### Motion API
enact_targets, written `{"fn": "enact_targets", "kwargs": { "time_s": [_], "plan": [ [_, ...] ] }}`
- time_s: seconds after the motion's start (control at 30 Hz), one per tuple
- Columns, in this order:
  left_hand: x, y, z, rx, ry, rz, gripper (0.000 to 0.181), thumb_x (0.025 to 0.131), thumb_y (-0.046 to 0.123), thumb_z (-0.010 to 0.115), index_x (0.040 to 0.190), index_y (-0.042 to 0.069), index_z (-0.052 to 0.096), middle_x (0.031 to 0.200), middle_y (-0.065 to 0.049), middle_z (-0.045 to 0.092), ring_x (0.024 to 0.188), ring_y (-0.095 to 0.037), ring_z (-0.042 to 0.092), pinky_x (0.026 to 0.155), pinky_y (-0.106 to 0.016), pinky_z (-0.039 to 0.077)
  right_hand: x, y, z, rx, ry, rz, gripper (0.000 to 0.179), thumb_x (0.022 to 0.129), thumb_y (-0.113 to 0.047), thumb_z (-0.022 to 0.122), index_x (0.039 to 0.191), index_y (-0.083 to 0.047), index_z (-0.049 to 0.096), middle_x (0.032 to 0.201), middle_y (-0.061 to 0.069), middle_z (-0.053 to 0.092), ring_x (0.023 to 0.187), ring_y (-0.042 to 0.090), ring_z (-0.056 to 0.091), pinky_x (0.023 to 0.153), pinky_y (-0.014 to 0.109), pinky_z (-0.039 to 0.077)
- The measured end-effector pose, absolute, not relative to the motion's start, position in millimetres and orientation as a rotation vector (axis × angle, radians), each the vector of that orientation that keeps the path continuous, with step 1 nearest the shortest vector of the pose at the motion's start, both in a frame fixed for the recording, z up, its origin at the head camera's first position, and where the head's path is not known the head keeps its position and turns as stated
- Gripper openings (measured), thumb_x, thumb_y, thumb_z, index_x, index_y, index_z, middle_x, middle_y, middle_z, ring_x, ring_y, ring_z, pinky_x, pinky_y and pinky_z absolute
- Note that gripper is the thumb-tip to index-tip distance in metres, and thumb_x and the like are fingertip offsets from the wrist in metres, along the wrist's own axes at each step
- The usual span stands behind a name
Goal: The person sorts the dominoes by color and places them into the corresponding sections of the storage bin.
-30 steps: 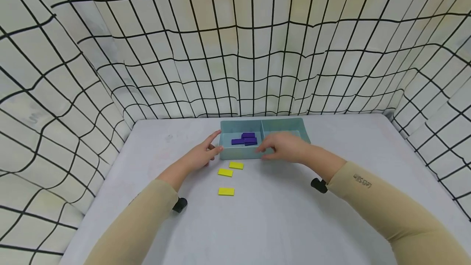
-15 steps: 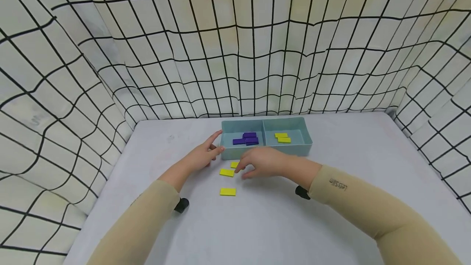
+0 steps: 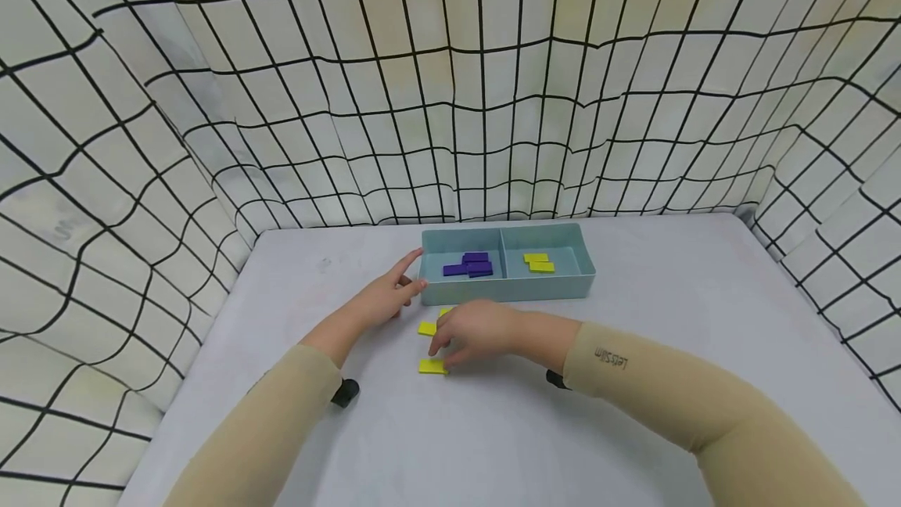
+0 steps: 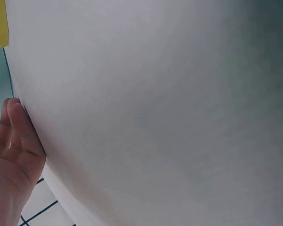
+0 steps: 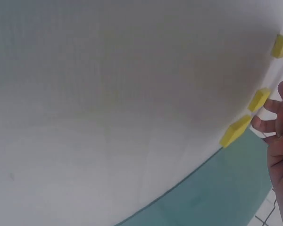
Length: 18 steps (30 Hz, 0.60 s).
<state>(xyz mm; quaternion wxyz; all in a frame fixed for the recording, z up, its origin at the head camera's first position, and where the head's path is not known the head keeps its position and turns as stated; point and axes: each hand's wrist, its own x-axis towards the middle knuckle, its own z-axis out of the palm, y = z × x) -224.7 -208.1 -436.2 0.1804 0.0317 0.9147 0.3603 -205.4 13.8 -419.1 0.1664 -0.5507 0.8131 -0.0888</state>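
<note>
the nearest yellow tile [image 3: 431, 367] lies in front of the divided teal tray [image 3: 510, 291]; the right hand [image 3: 475, 330], loose, apparently holding nothing, reaches it: seemingly a pick-up, needing a pinch. the left hand [image 3: 382, 298], relaxed, touches the tray's left end.

White tabletop [image 3: 676, 280] carries teal two-compartment tray [image 3: 535, 289] and three yellow tiles [image 3: 432, 367].
The tray sits close to the tabletop's far edge. In front of it the tiles lie flat: a rear tile [image 3: 445, 311] and a middle tile [image 3: 425, 329] near each other, both partly hidden in the head view, and a front tile [image 3: 432, 367] apart from them. A faint smudge [image 3: 324, 263] marks the surface left of the tray.
</note>
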Motion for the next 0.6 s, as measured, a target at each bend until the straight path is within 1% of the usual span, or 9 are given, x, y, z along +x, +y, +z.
{"fn": "enact_targets", "kwargs": {
  "time_s": [0.1, 0.17, 0.33, 0.47, 0.6],
  "plan": [
    [-226, -207, -435, 0.089, 2.581, 1.027, 0.072, 0.098, 0.057, 0.051, 0.156, 0.049, 0.010, 0.123, -0.010, 0.057, 0.081, -0.023, 0.058, 0.073, -0.036, 0.046, -204, 11, -421, -1.561, 2.312, -0.221, 0.028, 0.090, -0.038, 0.074, 0.117, -0.030, 0.074, 0.100, -0.017, 0.066, 0.091, -0.001, 0.057, 0.081, 0.018, 0.045],
    [-225, -208, -436, 0.089, 2.581, 1.026, 0.071, 0.098, 0.057, 0.051, 0.156, 0.049, 0.010, 0.123, -0.011, 0.057, 0.080, -0.023, 0.058, 0.072, -0.036, 0.046, -204, 9, -424, -1.564, 2.312, -0.201, 0.030, 0.089, -0.040, 0.074, 0.118, -0.031, 0.073, 0.099, -0.018, 0.065, 0.091, -0.002, 0.056, 0.080, 0.017, 0.045],
    [-225, -209, -436, 0.082, 2.577, 1.031, 0.072, 0.098, 0.058, 0.051, 0.155, 0.051, 0.009, 0.124, -0.010, 0.056, 0.079, -0.023, 0.058, 0.071, -0.035, 0.045, -202, 5, -429, -1.580, 2.319, -0.150, 0.034, 0.089, -0.042, 0.074, 0.121, -0.031, 0.071, 0.104, -0.021, 0.066, 0.095, 0.000, 0.057, 0.087, 0.020, 0.046],
    [-226, -208, -436, 0.083, 2.573, 1.039, 0.071, 0.098, 0.057, 0.051, 0.155, 0.051, 0.009, 0.124, -0.010, 0.056, 0.078, -0.023, 0.057, 0.071, -0.035, 0.045, -201, 3, -433, -1.562, 2.325, -0.135, 0.035, 0.089, -0.040, 0.074, 0.123, -0.032, 0.070, 0.105, -0.020, 0.065, 0.095, 0.001, 0.056, 0.089, 0.022, 0.046],
    [-226, -208, -436, 0.087, 2.572, 1.039, 0.070, 0.099, 0.054, 0.051, 0.156, 0.050, 0.009, 0.123, -0.011, 0.056, 0.077, -0.023, 0.057, 0.070, -0.035, 0.045, -198, 4, -432, -1.557, 2.335, -0.127, 0.034, 0.090, -0.035, 0.074, 0.123, -0.032, 0.070, 0.105, -0.018, 0.064, 0.093, 0.001, 0.056, 0.088, 0.022, 0.046]
  ]
}}
